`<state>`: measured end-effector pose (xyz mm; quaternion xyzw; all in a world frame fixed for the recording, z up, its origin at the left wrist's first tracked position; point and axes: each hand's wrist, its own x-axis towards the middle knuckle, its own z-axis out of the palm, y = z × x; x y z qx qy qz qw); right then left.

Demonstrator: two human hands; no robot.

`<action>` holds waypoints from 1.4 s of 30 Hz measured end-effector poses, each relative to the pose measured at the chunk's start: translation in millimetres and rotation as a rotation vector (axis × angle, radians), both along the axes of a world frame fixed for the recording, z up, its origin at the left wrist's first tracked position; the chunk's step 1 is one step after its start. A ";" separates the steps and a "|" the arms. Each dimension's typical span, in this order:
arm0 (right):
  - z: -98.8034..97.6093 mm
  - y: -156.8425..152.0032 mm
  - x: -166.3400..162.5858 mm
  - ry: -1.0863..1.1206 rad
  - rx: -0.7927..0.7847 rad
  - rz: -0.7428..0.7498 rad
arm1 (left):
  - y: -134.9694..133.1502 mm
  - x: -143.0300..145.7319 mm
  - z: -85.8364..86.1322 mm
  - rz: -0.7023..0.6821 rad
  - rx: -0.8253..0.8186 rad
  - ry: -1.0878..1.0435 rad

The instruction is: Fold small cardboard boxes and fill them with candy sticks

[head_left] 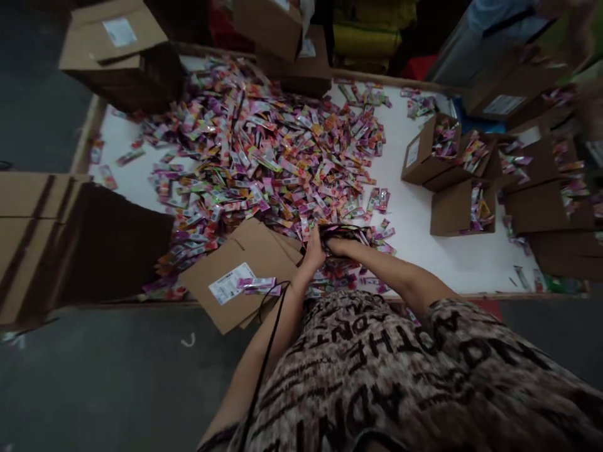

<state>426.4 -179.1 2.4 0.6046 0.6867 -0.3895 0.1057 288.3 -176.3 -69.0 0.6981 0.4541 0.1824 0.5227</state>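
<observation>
A large heap of colourful small packets point(277, 150) covers the white table top point(433, 251). My left hand point(313, 250) and my right hand point(338, 243) meet at the heap's near edge. Both are closed round a bundle of packets point(346, 233) with a dark band looped about it. A flattened cardboard box point(240, 276) with a white label lies just left of my left hand, a few packets on top of it.
Several small open cartons point(452, 207) filled with packets stand at the right. Larger cardboard boxes sit at the far left point(117, 50), at the back point(277, 31) and at the near left point(51, 245). Another person's blue sleeve point(499, 12) shows at the top right.
</observation>
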 end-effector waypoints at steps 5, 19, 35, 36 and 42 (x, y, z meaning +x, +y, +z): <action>34.9 -32.1 41.5 0.193 0.223 -0.011 | 6.3 -0.2 11.0 0.046 0.028 0.065; 53.9 -120.7 82.1 -0.167 0.370 -0.746 | 3.9 1.6 27.4 -0.024 0.068 0.118; 20.5 -19.6 34.5 -0.101 -0.036 -0.116 | 2.2 -8.2 18.9 -0.005 0.203 0.142; 29.1 -26.2 44.6 -0.088 0.003 -0.119 | 2.2 -8.7 18.3 0.014 0.234 0.165; 38.8 -62.8 63.6 -0.156 0.330 -0.158 | 6.0 -8.8 14.9 0.106 0.350 0.186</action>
